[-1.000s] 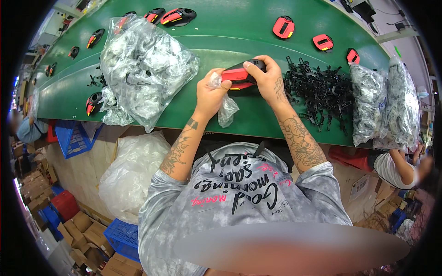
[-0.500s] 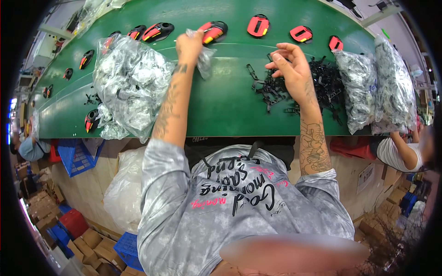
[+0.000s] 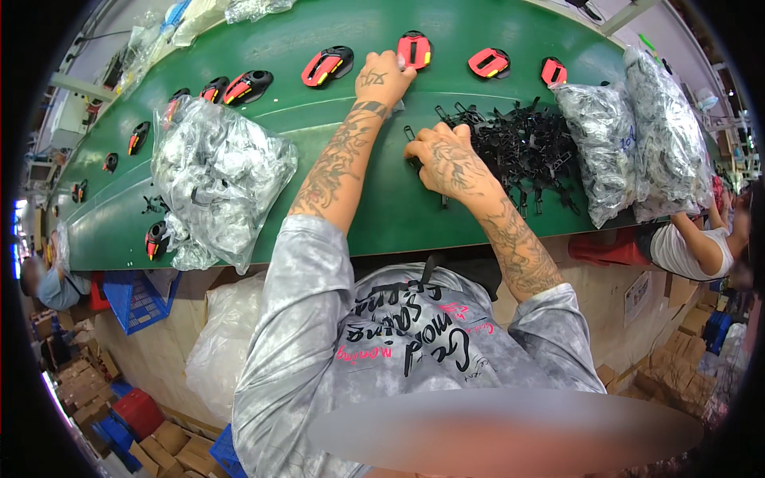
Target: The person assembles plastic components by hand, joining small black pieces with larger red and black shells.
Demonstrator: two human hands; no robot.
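Note:
Stretched over the green work surface, my left hand (image 3: 382, 78) is closed beside a red and black oval plastic part (image 3: 414, 52). A bit of clear plastic bag (image 3: 400, 104) shows under its fingers. Nearer to me, my right hand (image 3: 453, 163) points down with bent fingers at the left edge of a heap of black plastic clips (image 3: 526, 143). One black clip (image 3: 409, 135) stands out at its fingertips, seemingly pinched; the grip itself is partly hidden. Another red and black part (image 3: 327, 67) lies left of my left hand.
A large clear bag of wrapped pieces (image 3: 219, 179) lies at the left, and two full clear bags (image 3: 594, 151) at the right. More red and black parts (image 3: 488, 63) line the far side. A co-worker's arm (image 3: 693, 243) shows at the right, and a blue crate (image 3: 139, 299) below left.
My left hand has moved right to another red and black part. My right hand has come down and left from above the clips, its fingers now bent. The row of parts has shifted left.

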